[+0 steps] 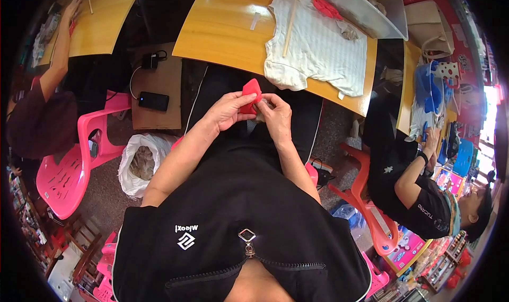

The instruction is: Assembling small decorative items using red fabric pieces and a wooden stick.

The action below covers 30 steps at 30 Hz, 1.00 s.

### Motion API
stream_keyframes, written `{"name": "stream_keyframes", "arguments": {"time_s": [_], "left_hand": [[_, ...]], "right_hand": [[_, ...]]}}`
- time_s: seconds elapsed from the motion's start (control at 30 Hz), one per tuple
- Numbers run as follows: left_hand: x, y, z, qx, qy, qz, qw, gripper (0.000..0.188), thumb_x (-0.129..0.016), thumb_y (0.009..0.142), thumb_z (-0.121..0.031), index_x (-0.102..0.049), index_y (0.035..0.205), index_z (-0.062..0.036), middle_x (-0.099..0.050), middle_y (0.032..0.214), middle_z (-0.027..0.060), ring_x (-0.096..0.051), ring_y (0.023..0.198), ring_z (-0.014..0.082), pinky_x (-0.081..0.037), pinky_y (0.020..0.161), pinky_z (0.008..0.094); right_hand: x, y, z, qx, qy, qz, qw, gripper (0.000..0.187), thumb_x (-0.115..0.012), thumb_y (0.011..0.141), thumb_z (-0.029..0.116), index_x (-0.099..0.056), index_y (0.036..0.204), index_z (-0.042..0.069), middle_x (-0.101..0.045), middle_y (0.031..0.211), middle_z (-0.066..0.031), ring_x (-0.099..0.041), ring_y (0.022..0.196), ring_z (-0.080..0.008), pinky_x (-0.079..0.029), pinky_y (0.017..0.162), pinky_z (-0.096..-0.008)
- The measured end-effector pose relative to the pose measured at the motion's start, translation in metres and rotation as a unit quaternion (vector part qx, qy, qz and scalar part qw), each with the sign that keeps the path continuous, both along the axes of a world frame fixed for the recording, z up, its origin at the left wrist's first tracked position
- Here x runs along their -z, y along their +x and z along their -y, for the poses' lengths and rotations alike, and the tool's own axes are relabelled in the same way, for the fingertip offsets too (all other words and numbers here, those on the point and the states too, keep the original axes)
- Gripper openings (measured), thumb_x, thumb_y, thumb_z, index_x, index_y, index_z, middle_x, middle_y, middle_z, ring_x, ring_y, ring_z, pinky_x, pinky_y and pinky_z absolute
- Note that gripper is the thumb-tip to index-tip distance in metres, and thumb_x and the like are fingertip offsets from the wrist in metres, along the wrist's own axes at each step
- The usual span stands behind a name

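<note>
Over my lap I hold a small red, pointed, flat piece; its exact kind is not clear. My left hand grips it with the thumb pressed on its face. My right hand pinches at its right edge, fingertips closed, and what lies between them is hidden. A bit of something beige shows below the red piece, between the hands. Just beyond my hands, a white striped cloth garment lies on the yellow table. On the garment rests a thin wooden stick.
A clear plastic bin and a crumpled red piece are at the table's far right. A white sack stands on the floor at left, by a pink chair. One person works at right, another at left.
</note>
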<state>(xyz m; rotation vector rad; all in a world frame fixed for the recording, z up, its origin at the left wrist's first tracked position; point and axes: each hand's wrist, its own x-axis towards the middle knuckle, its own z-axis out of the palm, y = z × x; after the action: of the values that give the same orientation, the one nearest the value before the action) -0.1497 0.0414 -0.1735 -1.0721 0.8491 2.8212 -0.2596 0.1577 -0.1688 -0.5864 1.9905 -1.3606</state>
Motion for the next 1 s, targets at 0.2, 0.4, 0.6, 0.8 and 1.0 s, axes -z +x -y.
{"name": "stream_keyframes", "arguments": {"time_s": [0.2,0.4,0.6,0.8,1.0], "left_hand": [[0.005,0.000,-0.003,0.041,-0.076,0.032,0.996,0.028,-0.064,0.089,-0.031,-0.063,0.106,-0.0092,-0.065,0.096,0.0005,-0.062,0.085,0.0104,-0.052,0.075,0.0284],[0.015,0.002,-0.008,-0.024,0.018,0.011,0.999,0.026,-0.062,0.090,-0.030,-0.063,0.103,-0.0081,-0.065,0.091,0.0013,-0.062,0.081,0.0117,-0.052,0.076,0.0285],[0.028,0.003,-0.014,-0.094,0.112,-0.037,0.989,0.026,-0.060,0.092,-0.028,-0.062,0.106,-0.0057,-0.066,0.096,0.0047,-0.064,0.086,0.0156,-0.052,0.082,0.0320],[0.028,-0.004,-0.020,-0.118,0.146,-0.072,0.980,0.026,-0.058,0.092,-0.025,-0.060,0.109,-0.0059,-0.065,0.104,0.0072,-0.062,0.096,0.0177,-0.050,0.087,0.0342],[0.028,-0.005,-0.022,-0.117,0.126,-0.059,0.983,0.023,-0.059,0.092,-0.024,-0.061,0.108,-0.0080,-0.064,0.098,0.0034,-0.061,0.088,0.0151,-0.049,0.084,0.0323]], "right_hand": [[0.015,-0.004,-0.001,0.025,-0.075,0.225,0.971,0.018,-0.064,0.085,0.010,-0.067,0.096,-0.005,-0.067,0.080,-0.0053,-0.060,0.068,-0.0087,-0.049,0.062,-0.0230],[0.020,0.011,0.004,0.044,-0.106,0.228,0.967,0.025,-0.062,0.087,0.009,-0.064,0.108,-0.004,-0.066,0.088,-0.0052,-0.061,0.077,-0.0109,-0.049,0.071,-0.0223],[0.023,0.017,0.003,0.094,-0.131,0.166,0.973,0.023,-0.064,0.086,0.006,-0.063,0.106,-0.004,-0.062,0.095,-0.0072,-0.060,0.082,-0.0109,-0.050,0.075,-0.0233],[0.029,0.014,-0.003,0.138,-0.119,0.263,0.947,0.020,-0.068,0.084,0.007,-0.063,0.097,-0.007,-0.063,0.096,-0.0075,-0.059,0.079,-0.0103,-0.048,0.068,-0.0208],[0.033,0.018,-0.001,0.080,-0.121,0.073,0.987,0.019,-0.066,0.086,0.011,-0.066,0.098,-0.004,-0.055,0.109,-0.0077,-0.056,0.089,-0.0094,-0.047,0.066,-0.0221]]}}
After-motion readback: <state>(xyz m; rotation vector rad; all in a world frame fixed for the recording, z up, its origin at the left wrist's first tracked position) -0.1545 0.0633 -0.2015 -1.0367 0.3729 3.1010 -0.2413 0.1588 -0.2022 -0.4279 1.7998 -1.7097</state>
